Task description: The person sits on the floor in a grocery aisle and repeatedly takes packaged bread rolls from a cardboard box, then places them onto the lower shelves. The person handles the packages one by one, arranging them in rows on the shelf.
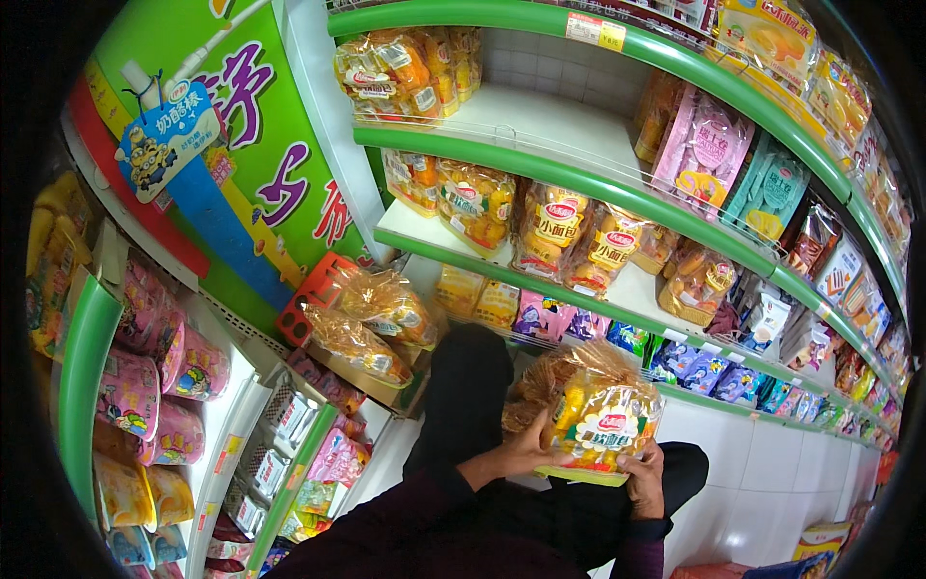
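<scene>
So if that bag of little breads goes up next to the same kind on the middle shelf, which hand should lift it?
Probably the right hand: it grips the bread bag from below at its lower right corner, on the side of the shelf's bare stretch. The left hand only steadies the bag's left side.

Shop, snack aisle of a grocery store. Curved green-edged white shelves (598,183) run in 3 visible tiers, each with a wire front rail and small price tags (596,31) clipped to the edge. Stock is packaged food: clear bags of small buns (555,232), pink and teal packets (704,145), bright pouches lower down. Left side holds a second rack with pink tubs (130,391) under a large green printed sign (260,125). A cardboard box of bagged bread (371,333) sits on the pale tiled floor (762,482).
</scene>
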A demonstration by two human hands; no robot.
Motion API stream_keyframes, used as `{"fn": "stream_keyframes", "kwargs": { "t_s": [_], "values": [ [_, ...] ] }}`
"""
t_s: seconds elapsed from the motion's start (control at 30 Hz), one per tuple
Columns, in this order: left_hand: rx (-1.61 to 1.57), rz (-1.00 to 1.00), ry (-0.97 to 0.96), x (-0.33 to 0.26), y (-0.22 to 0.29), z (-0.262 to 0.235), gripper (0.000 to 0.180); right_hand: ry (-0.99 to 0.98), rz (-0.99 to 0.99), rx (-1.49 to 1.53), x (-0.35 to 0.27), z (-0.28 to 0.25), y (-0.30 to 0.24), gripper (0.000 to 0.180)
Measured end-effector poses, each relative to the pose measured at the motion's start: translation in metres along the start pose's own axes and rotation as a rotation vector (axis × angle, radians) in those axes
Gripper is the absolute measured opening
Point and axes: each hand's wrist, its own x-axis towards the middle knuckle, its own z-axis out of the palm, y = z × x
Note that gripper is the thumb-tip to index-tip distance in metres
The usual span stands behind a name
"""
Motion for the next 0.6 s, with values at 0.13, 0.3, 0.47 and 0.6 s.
{"fn": "stream_keyframes", "kwargs": {
  "t_s": [0.13, 0.3, 0.47, 0.6],
  "values": [
    [-0.202, 0.219, 0.065, 0.0, 0.006, -0.002, 0.101, -0.011, 0.05, -0.066, -0.001, 0.008, -0.003, 0.06],
    [-0.132, 0.007, 0.081, -0.014, 0.042, -0.008, 0.089, -0.025, 0.047, 0.015, -0.006, 0.021, -0.015, 0.063],
    [-0.164, 0.035, 0.081, -0.013, 0.043, -0.012, 0.077, -0.03, 0.087, 0.048, -0.003, 0.024, -0.019, 0.065],
    [-0.195, 0.008, 0.115, -0.011, 0.044, -0.011, 0.089, -0.049, 0.041, 0.142, 0.002, 0.029, -0.017, 0.064]
  ]
}}
